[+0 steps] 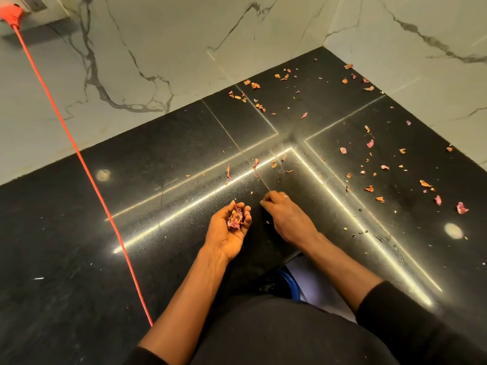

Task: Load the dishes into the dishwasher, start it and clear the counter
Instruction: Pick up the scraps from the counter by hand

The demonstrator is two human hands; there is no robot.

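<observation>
The left grip (232, 227) is turned palm up and cupped, its fingers curled round a small heap of dried petals (235, 218) that lies in the palm. Just to its right, the right grip (284, 214) is held palm down with the fingers bent and their tips (264, 202) set on the bench (79, 246). Whether a scrap is pinched between them cannot be told. A ring (286, 196) is seen on one finger. Both forearms are bare, and black sleeves (390, 306) are seen at the near edge.

The bench is a black polished stone top that fills an inside corner, and both grips are over its near middle. Loose petals (370, 143) and smaller crumbs are scattered over it, mostly to the right and in the far corner, with a few just beyond the right grip. Bright strip lights are mirrored in the stone as an L of lines.

White marble walls (158, 35) with grey veins close the far and right sides. An orange cable (87, 167) is run from a plug (11, 11) at the far left wall, slanting across the bench to the near edge. Something with a blue rim (290, 283) is seen below the bench edge, between the forearms.
</observation>
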